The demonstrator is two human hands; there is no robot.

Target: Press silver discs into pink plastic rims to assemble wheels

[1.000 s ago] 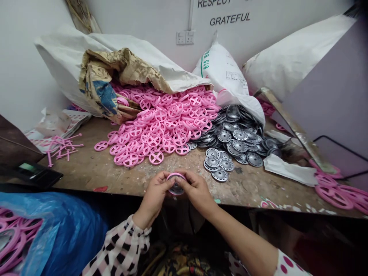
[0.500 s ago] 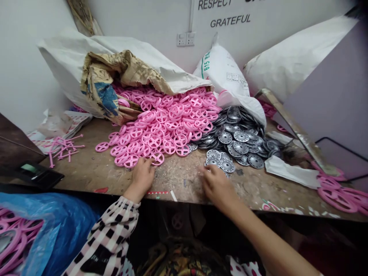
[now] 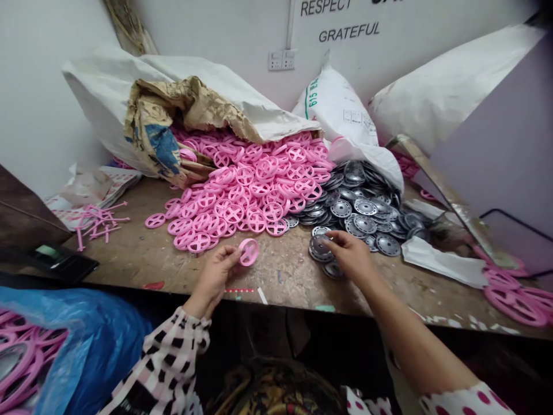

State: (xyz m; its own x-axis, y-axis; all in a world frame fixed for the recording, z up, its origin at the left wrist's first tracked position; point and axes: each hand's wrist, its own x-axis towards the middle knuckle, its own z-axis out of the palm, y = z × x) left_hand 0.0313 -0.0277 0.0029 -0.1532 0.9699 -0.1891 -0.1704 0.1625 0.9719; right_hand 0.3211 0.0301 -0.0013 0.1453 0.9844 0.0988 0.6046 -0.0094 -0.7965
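Note:
My left hand (image 3: pixel 219 270) pinches a small pink plastic wheel (image 3: pixel 249 252) by its rim, tilted up off the table in front of the heap of pink wheels (image 3: pixel 242 196). Over on the right, my right hand (image 3: pixel 351 253) has its thumb and fingers closed on a silver-grey hubcap disc (image 3: pixel 320 248) at the near edge of the grey disc pile (image 3: pixel 365 206). Another disc lies partly under that one. The fingertips of the right hand hide part of the disc's edge.
A torn white sack (image 3: pixel 173 69) spills the pink wheels. Pink axle rods (image 3: pixel 101 222) lie at left, near a dark device (image 3: pixel 64 262). A blue bag (image 3: pixel 103 340) sits below the table's front edge. Larger pink rings (image 3: pixel 514 300) and white paper (image 3: pixel 443 262) are at right.
My left hand has drawn a pink wheel off the heap's front edge and raised it. My right hand has shifted right and closed on a grey disc.

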